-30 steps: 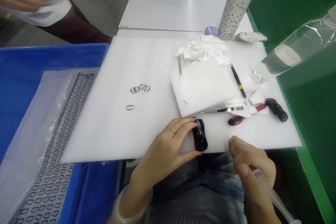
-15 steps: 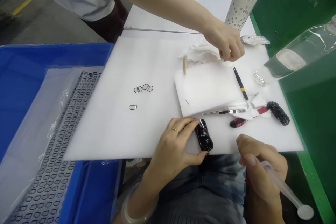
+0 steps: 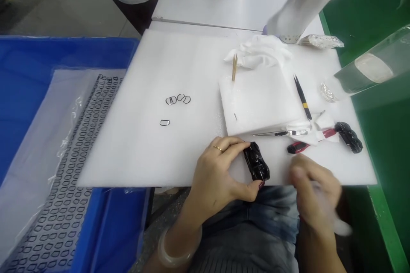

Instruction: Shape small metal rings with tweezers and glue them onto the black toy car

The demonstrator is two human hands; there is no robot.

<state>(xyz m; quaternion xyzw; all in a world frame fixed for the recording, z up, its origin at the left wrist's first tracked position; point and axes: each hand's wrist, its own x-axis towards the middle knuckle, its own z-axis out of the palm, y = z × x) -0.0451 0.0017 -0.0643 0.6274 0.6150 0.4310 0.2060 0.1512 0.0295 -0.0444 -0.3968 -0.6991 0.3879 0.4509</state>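
Observation:
My left hand [image 3: 218, 175] grips a glossy black car-shaped piece [image 3: 256, 162] between thumb and fingers, at the near edge of a white foam sheet [image 3: 128, 136]. My right hand [image 3: 315, 192] is motion-blurred just right of that piece and seems to hold a clear plastic dropper [image 3: 342, 226]. Beyond them lie steel tweezers [image 3: 282, 133], black tweezers [image 3: 303, 98], a red-and-black handled tool [image 3: 296, 148] and a second black car-shaped piece [image 3: 349, 137]. Small black rings [image 3: 177, 100] rest on the foam.
A blue crate [image 3: 38, 55] on the left holds a plastic sheet of black rings [image 3: 60, 170]. A foam block [image 3: 256, 102], white cloth [image 3: 256, 51] and toothpicks [image 3: 234, 67] sit on the sheet. A co-worker's sleeve [image 3: 294, 13] is at the top right, by a clear bottle [image 3: 371, 64].
The co-worker's arm has drawn back from above the cloth toward the top right. My right hand has blurred with movement, and the black piece has tilted slightly in my left hand.

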